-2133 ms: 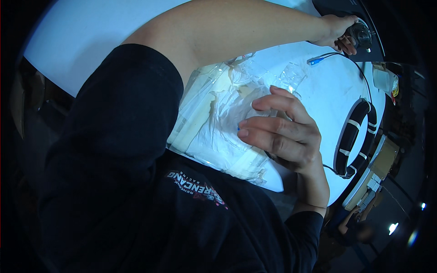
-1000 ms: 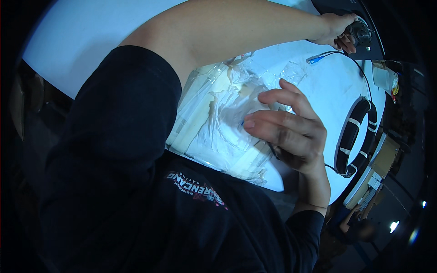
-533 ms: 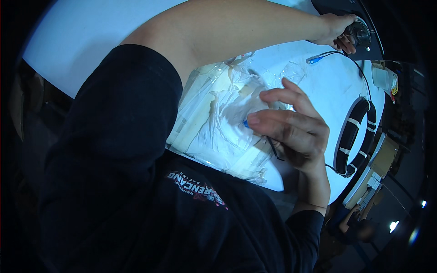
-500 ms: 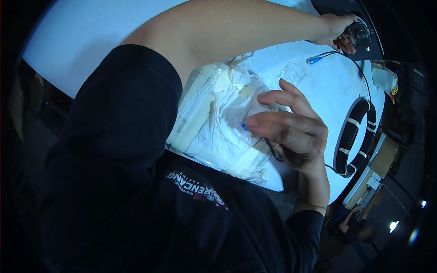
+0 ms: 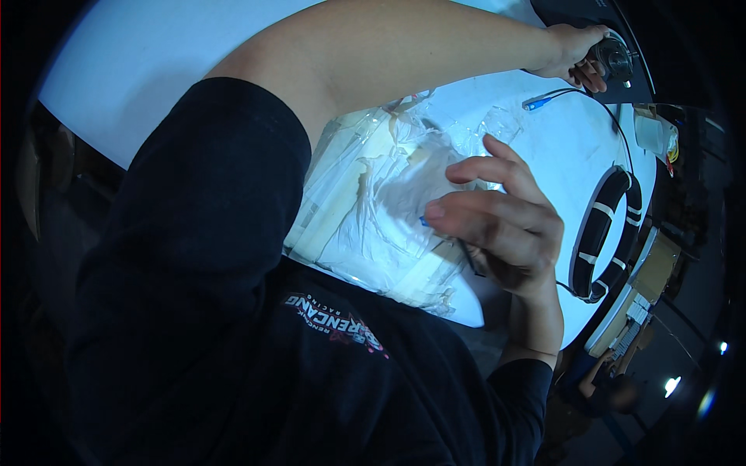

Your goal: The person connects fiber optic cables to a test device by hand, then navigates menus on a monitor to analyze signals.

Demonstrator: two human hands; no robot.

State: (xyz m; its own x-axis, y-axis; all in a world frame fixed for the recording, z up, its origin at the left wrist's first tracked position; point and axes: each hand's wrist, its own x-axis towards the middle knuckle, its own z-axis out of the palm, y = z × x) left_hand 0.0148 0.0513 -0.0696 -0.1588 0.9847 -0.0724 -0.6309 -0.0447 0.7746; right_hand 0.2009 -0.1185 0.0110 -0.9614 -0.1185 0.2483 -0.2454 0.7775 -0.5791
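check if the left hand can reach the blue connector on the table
Probably yes: the blue connector lies uncovered near the left hand, though that hand holds a dark round device.

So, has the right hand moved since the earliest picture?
Yes, slightly: the right hand has shifted rightward in the picture, closer to the black cable coil, which lies about where it did.

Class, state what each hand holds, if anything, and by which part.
Right hand: apparently a black cable, pinched near its blue tip; fingers hide the exact grip. Left hand: a dark round device, gripped by its left side.
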